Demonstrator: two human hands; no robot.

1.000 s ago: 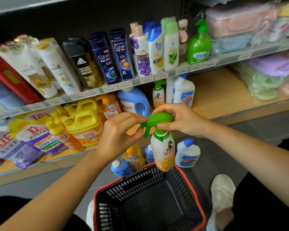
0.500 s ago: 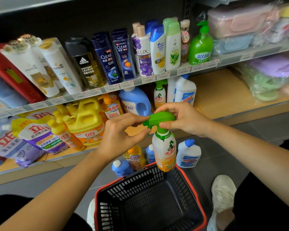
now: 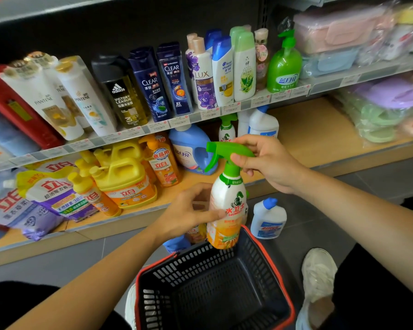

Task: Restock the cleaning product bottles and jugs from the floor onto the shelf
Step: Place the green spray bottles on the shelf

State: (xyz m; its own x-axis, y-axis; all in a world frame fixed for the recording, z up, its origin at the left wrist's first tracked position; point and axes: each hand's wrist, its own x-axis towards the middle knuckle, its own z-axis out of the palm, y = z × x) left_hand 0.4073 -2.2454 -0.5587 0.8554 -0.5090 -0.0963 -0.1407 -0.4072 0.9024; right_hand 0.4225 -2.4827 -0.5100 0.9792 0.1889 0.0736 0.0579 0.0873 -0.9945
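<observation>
A white and orange spray bottle with a green trigger head hangs upright above the basket's far rim. My right hand grips the green trigger head from the right. My left hand holds the bottle's body from the left, thumb across the label. On the floor behind stand a white bottle with a blue cap, a blue-capped bottle and an orange bottle, the last two partly hidden. The bottom shelf holds yellow jugs, a blue jug and white bottles.
A black basket with a red rim sits on the floor between my feet, nothing visible inside it. Shampoo bottles fill the upper shelf. Refill pouches lie at the bottom shelf's left. Wrapped plastic wares occupy the right. My white shoe is by the basket.
My left hand has dropped from the green trigger head to the bottle's body. The bottle has risen slightly, still held by my right hand.
</observation>
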